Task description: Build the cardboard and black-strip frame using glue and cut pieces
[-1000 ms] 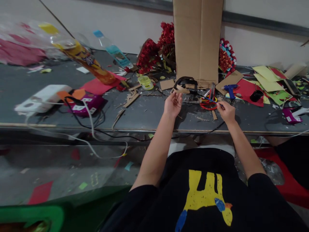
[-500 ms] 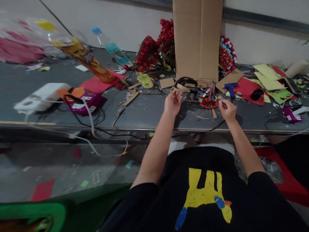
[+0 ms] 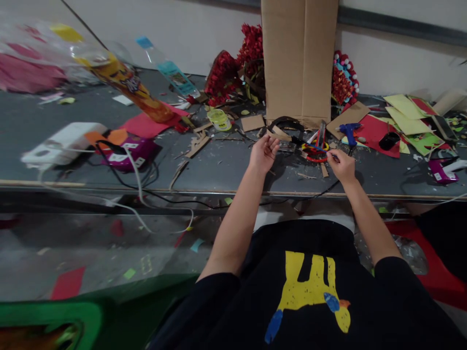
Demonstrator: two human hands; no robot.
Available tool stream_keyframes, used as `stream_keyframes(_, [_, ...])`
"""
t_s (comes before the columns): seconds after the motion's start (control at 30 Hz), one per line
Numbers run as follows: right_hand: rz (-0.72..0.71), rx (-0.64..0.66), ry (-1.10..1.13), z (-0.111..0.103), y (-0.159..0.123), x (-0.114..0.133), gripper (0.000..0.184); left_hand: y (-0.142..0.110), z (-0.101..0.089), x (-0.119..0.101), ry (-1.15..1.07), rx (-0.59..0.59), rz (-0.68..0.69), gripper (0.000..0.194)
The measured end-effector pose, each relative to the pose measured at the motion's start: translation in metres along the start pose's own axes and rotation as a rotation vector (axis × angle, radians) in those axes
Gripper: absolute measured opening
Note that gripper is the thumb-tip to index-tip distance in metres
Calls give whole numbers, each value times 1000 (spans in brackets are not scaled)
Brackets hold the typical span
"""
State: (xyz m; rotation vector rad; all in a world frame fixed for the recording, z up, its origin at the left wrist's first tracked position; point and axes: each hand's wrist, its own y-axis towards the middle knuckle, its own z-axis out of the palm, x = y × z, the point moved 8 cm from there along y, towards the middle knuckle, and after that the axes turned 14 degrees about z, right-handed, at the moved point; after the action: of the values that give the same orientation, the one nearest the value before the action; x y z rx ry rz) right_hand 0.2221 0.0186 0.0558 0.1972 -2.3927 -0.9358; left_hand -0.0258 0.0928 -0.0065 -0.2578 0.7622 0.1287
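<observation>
Holding a looped cardboard band by its near edge, the left hand is raised just above the grey table, palm turned upward and inward, its fingers bent and pinching the bare brown part. Its forearm slants up and to the right from the dark sleeve, the wrist nearly straight. The band is black around its far curve and sits in front of the upright cardboard panel.

The right hand is set a little lower, its back partly toward the camera, thumb and fingertips closed in a pinch on the blue handle of a thin paintbrush. The right forearm slants up and to the left, so both arms converge toward the band. The brush points left, its dark tip at the band's right side; whether bristles and cardboard touch is too small to tell.

Beneath the brush lies a tool with red and yellow handles. To its right are a blue glue gun and a small black container on red paper. Left of the band stands a yellow jar.
</observation>
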Motion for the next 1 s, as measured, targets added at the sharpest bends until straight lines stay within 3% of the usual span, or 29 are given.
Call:
stream_keyframes(0.43, [5,-24,5,-1,1,-2,31,0,-1,-3,-174,-29,-20,26])
stream_keyframes(1.0, [99,-91,50,-9,2,-10,33,14,-13,-4,-205,-57,58,22])
